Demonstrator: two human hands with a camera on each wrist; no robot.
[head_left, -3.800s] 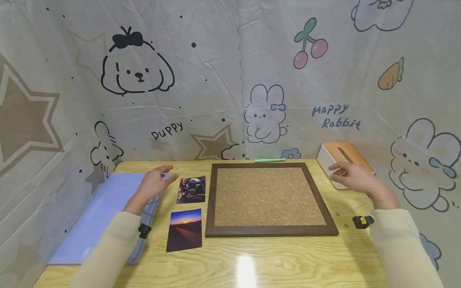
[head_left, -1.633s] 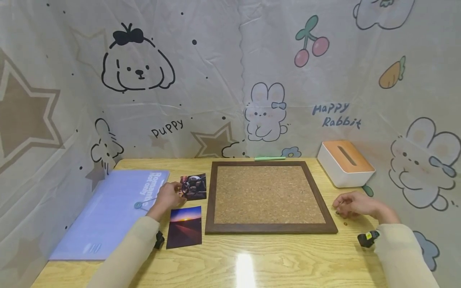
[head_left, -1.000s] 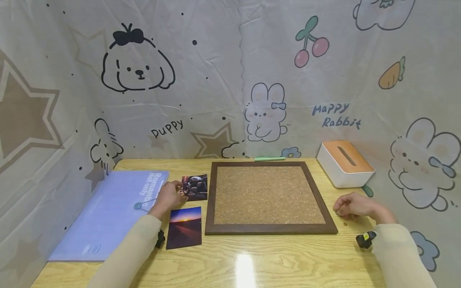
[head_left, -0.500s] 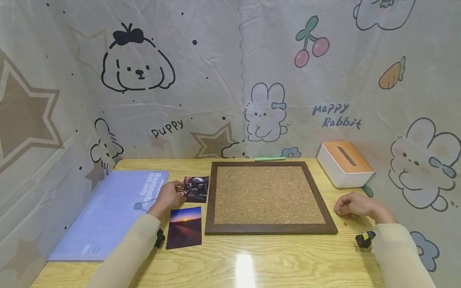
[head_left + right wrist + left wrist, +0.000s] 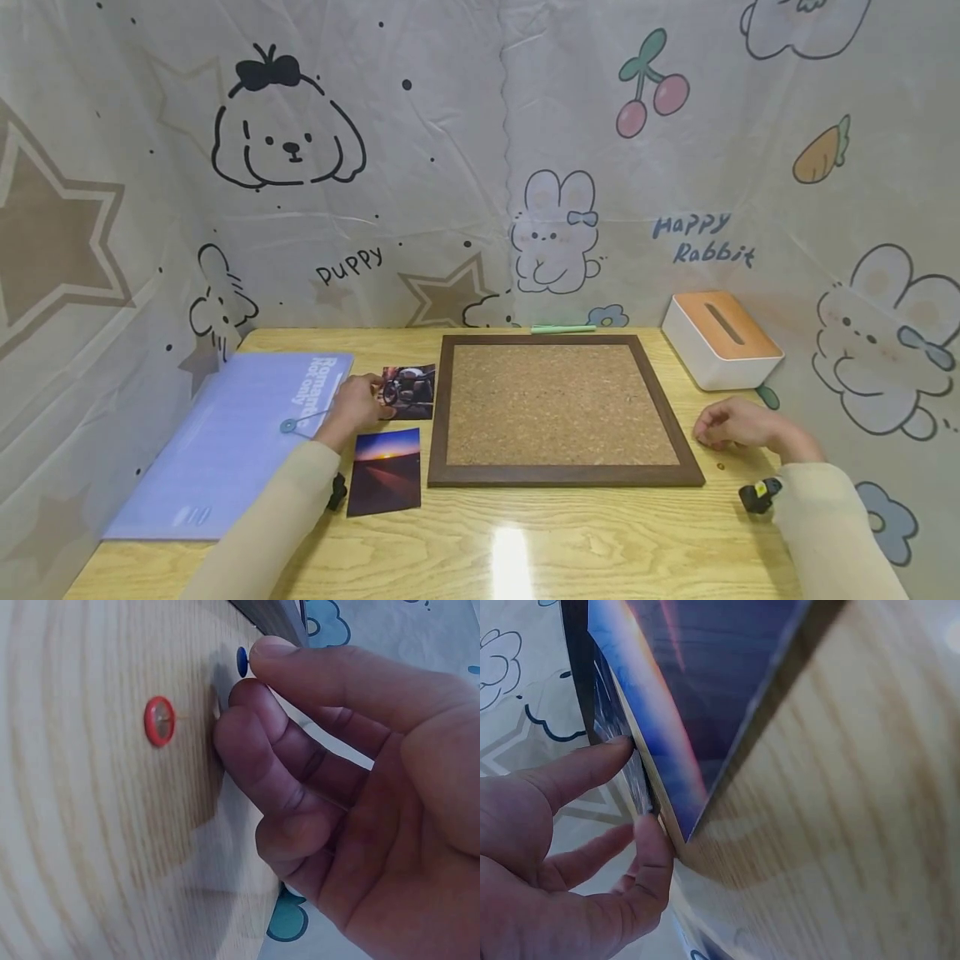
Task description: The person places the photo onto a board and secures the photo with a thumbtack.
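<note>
My left hand [image 5: 356, 406] pinches the left edge of a motorcycle photo [image 5: 409, 392] lying beside the framed cork board [image 5: 562, 406]; thumb and fingertip meet its edge in the left wrist view. A sunset photo [image 5: 385, 472] lies just in front of it. Right of the board, my right hand [image 5: 738, 425] hovers low with loosely curled fingers. In the right wrist view, its fingertips are at the needle of a blue pushpin [image 5: 242, 662]; whether they touch it I cannot tell. A red-rimmed pushpin [image 5: 159, 721] sits apart, needle upward.
A pale blue folder [image 5: 225, 450] lies at the left. Behind the board is a green pen [image 5: 563, 330]. A white box with an orange top [image 5: 723, 342] stands at the back right. Patterned cloth [image 5: 450, 125] hangs around the table.
Both hands have come down from above the table, the left onto the motorcycle photo, the right by the pushpins. The photo has slid slightly right, closer to the board.
</note>
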